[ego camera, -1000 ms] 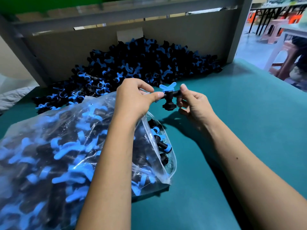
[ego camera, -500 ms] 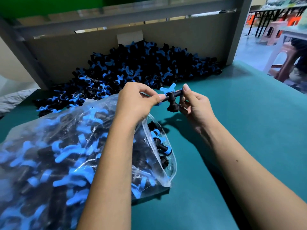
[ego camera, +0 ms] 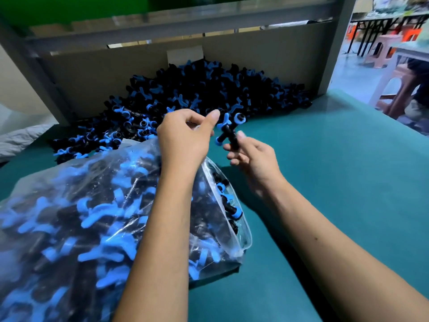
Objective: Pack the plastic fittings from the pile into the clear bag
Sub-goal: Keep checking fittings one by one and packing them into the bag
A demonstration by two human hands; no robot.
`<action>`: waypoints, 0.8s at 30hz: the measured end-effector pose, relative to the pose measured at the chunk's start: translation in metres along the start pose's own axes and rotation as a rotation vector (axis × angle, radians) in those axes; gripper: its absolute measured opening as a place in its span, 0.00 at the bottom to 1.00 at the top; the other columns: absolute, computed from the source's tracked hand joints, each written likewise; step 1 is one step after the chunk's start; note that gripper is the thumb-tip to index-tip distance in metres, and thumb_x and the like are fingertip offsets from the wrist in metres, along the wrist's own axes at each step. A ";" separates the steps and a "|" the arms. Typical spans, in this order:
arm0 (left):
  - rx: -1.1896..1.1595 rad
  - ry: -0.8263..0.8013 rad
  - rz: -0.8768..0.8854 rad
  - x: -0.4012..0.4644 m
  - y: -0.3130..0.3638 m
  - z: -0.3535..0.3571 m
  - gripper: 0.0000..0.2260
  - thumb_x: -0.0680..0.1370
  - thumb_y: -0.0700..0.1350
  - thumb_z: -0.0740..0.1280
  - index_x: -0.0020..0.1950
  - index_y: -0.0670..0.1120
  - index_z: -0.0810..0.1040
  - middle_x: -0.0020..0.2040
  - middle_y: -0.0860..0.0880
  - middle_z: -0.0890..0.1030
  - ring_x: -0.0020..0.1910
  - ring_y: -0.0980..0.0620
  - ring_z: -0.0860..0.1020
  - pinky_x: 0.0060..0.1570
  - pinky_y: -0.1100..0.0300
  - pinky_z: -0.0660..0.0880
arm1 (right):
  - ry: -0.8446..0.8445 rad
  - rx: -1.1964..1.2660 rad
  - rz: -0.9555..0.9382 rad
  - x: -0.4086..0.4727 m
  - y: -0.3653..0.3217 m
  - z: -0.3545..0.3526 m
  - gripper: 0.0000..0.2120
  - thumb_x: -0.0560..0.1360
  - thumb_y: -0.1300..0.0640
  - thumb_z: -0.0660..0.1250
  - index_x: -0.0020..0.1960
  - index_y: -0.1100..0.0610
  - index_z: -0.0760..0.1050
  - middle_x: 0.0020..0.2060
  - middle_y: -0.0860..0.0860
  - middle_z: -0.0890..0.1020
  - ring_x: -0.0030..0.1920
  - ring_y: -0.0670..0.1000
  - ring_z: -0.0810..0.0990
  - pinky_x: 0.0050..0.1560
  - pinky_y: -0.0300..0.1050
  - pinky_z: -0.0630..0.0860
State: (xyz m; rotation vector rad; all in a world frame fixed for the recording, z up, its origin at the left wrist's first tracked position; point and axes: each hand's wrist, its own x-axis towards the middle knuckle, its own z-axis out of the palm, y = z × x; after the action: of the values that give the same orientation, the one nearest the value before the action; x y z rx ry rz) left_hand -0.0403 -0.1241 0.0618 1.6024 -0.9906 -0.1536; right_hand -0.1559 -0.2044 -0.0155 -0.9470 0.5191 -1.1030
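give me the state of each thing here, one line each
fitting: off the table, pinched in the right hand
right hand: fingers curled round the fitting
left hand: curled, pinching the bag's edge, apart from the fitting
clear bag: lying on its side, mouth open, mostly full of fittings
pile: loose heap against the cardboard backboard
table: green top, carries the bag and pile

- The pile of fittings (ego camera: 197, 94) is lying at the back of the table (ego camera: 336, 182), against the board (ego camera: 139, 66).
- The bag (ego camera: 81, 217) is lying in front of it, at left.
- The left hand (ego camera: 185, 138) is hovering over the bag's mouth, the right hand (ego camera: 253, 156) beside it is holding a fitting (ego camera: 228, 131).
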 end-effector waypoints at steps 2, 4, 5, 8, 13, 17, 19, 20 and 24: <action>-0.068 0.056 -0.003 0.003 0.001 -0.003 0.11 0.73 0.55 0.78 0.38 0.49 0.85 0.36 0.51 0.85 0.40 0.49 0.84 0.48 0.47 0.82 | -0.045 0.395 0.254 0.001 -0.003 -0.004 0.17 0.83 0.49 0.61 0.54 0.64 0.76 0.38 0.59 0.80 0.32 0.47 0.76 0.27 0.32 0.74; -0.126 0.081 -0.004 0.004 0.003 -0.004 0.07 0.71 0.50 0.80 0.40 0.49 0.85 0.38 0.49 0.85 0.41 0.48 0.84 0.49 0.48 0.83 | -0.113 0.640 0.376 0.003 -0.006 -0.012 0.21 0.83 0.46 0.58 0.54 0.65 0.75 0.38 0.57 0.76 0.32 0.46 0.74 0.25 0.31 0.72; -0.148 0.088 -0.002 0.004 0.005 -0.005 0.07 0.70 0.48 0.81 0.41 0.49 0.85 0.38 0.50 0.85 0.42 0.49 0.84 0.48 0.49 0.83 | -0.140 0.703 0.402 0.004 -0.005 -0.014 0.22 0.83 0.45 0.57 0.53 0.66 0.75 0.38 0.57 0.76 0.31 0.47 0.74 0.25 0.32 0.72; -0.197 0.110 0.026 0.004 0.010 -0.008 0.06 0.70 0.45 0.80 0.42 0.50 0.85 0.39 0.53 0.85 0.41 0.53 0.83 0.47 0.52 0.83 | -0.184 0.664 0.416 0.006 -0.007 -0.018 0.21 0.83 0.46 0.59 0.54 0.65 0.76 0.39 0.57 0.77 0.31 0.47 0.76 0.25 0.32 0.72; -0.207 0.138 0.133 0.002 0.020 -0.009 0.05 0.72 0.44 0.79 0.44 0.47 0.85 0.40 0.55 0.85 0.42 0.57 0.83 0.46 0.55 0.82 | -0.359 -0.105 0.114 0.004 -0.015 -0.021 0.14 0.71 0.61 0.75 0.56 0.56 0.84 0.44 0.53 0.83 0.38 0.47 0.78 0.35 0.34 0.74; -0.148 0.104 0.208 0.000 0.029 -0.009 0.04 0.72 0.43 0.78 0.43 0.47 0.84 0.41 0.54 0.85 0.44 0.55 0.83 0.47 0.49 0.82 | -0.472 -0.372 -0.047 -0.003 -0.015 -0.002 0.14 0.70 0.66 0.76 0.56 0.58 0.83 0.47 0.58 0.86 0.42 0.49 0.81 0.41 0.40 0.76; -0.108 0.084 0.241 -0.001 0.033 -0.008 0.04 0.72 0.42 0.78 0.43 0.46 0.84 0.40 0.54 0.85 0.43 0.56 0.83 0.47 0.53 0.81 | -0.540 -0.419 -0.090 -0.010 -0.015 0.018 0.11 0.71 0.70 0.75 0.52 0.60 0.82 0.46 0.61 0.85 0.45 0.51 0.82 0.47 0.49 0.80; -0.083 0.075 0.253 -0.003 0.036 -0.008 0.05 0.72 0.41 0.78 0.43 0.47 0.84 0.40 0.54 0.85 0.42 0.59 0.82 0.47 0.57 0.81 | -0.547 -0.454 -0.140 -0.013 -0.015 0.027 0.10 0.71 0.70 0.73 0.47 0.57 0.83 0.42 0.57 0.86 0.43 0.49 0.81 0.45 0.48 0.79; 0.058 0.011 0.312 -0.009 0.044 -0.003 0.07 0.70 0.40 0.79 0.43 0.49 0.83 0.41 0.57 0.84 0.43 0.63 0.81 0.42 0.73 0.73 | -0.469 -0.574 -0.304 -0.023 -0.010 0.052 0.07 0.71 0.70 0.64 0.46 0.62 0.77 0.37 0.46 0.81 0.38 0.41 0.76 0.41 0.38 0.76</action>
State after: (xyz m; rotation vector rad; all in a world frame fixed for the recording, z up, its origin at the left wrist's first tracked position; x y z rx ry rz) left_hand -0.0666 -0.1134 0.0971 1.4779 -1.2312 0.0983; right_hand -0.1301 -0.1652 0.0180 -1.7807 0.3081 -0.9631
